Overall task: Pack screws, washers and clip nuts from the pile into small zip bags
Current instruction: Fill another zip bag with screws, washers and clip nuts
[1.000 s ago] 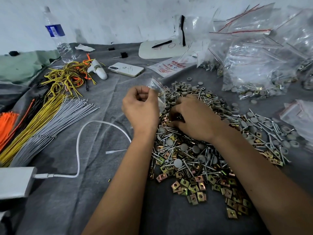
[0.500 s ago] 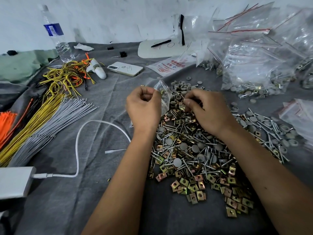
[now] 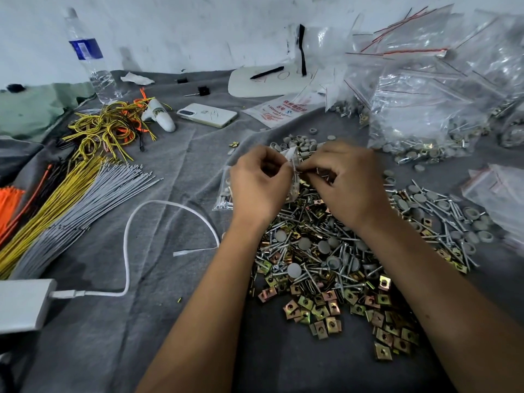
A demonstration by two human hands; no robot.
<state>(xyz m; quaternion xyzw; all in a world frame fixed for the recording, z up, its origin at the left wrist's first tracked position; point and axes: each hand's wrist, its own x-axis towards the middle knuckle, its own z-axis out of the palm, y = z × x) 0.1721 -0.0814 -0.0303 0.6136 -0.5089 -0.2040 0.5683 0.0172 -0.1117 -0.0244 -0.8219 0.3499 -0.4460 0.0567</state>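
My left grip (image 3: 259,184) pinches the small bag (image 3: 226,191) open above the pile (image 3: 326,251) so my right grip (image 3: 344,180), pinching screws, can feed them in.

Single head view, wide-angle, worn on the person's head. Faces forward and down, close over both forearms and the hardware pile (image 3: 334,251). White wall (image 3: 198,29) closes the far edge. No second view.

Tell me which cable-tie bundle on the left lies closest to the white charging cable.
The grey bundle. It lies rightmost, its tips fanning toward the white cable; the yellow bundle and orange ties lie farther left.
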